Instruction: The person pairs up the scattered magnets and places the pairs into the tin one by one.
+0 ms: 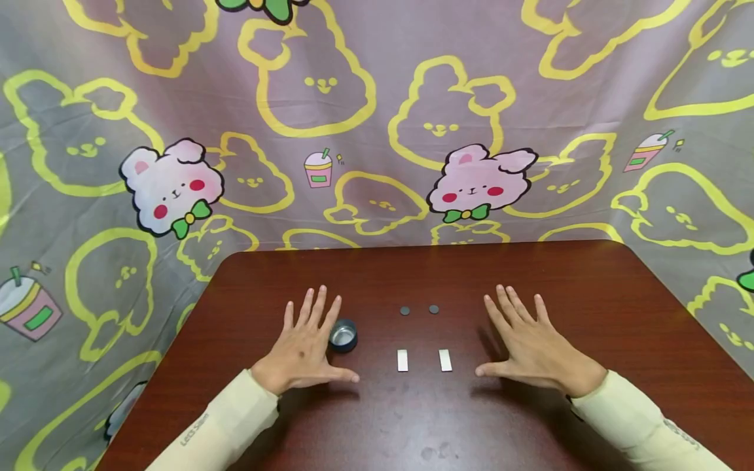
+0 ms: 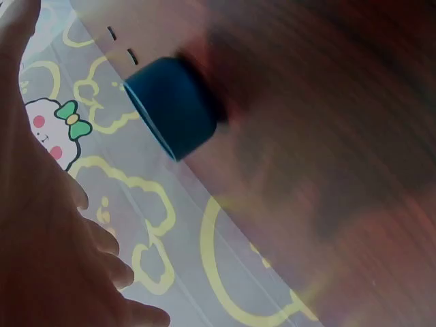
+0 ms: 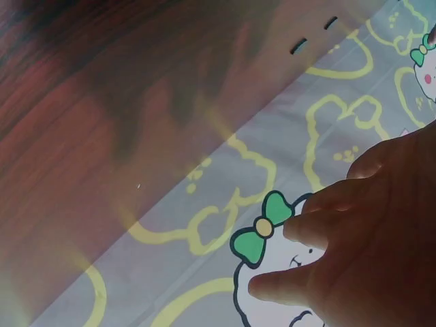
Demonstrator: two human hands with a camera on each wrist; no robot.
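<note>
My left hand [image 1: 303,350] hovers over the left of the table with its fingers spread straight and nothing in them. Just right of its fingers stands a small dark round container [image 1: 343,335], open at the top and silvery inside; in the left wrist view its dark teal side [image 2: 170,105] shows. The right hand [image 1: 533,353], also spread and holding nothing, is over the right side. Between the hands lie two small white rectangular pieces [image 1: 402,360] side by side. Behind them are two flat dark grey discs [image 1: 404,311], slightly apart.
The reddish-brown wooden table [image 1: 406,425] has rounded far corners. A grey-pink curtain [image 1: 377,85] with yellow outlined bears and pink-cheeked cartoon animals hangs behind the table and along both sides. Light sleeves cover both forearms.
</note>
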